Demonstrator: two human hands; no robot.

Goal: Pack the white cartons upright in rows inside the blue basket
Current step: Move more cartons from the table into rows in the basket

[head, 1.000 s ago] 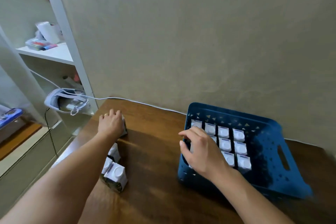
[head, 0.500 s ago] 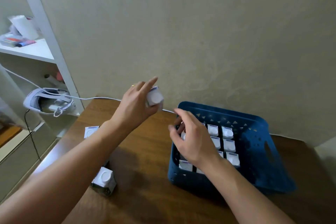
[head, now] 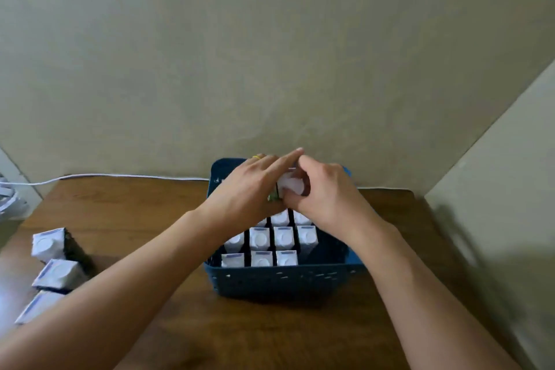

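A white carton sits between the two hands above the far half of the blue basket, held clear of the cartons already packed below it. Only a small part of it shows: a pale top face and a dark side with a bit of green print, wedged between the left palm and the right fingers.

The left hand reaches in from the left with its fingers stretched long and nearly straight, lying across the carton's far side, the forefinger tip pointing past the right hand; the thumb side is tucked against the carton, so this hand grips it. A yellow ring shows on one finger. The right hand comes in from the right with its fingers curled down round the carton's near and right faces, clamped on it as well. Both forearms run up from the lower corners and meet over the basket.

Inside the basket, packed cartons stand upright in neat rows, tops up, filling the near and middle parts; the far rows are hidden under the hands. The basket rests on a wooden table close to the wall.

At the table's left edge, three loose cartons lie close together, tipped over. A white cable runs along the back of the table.
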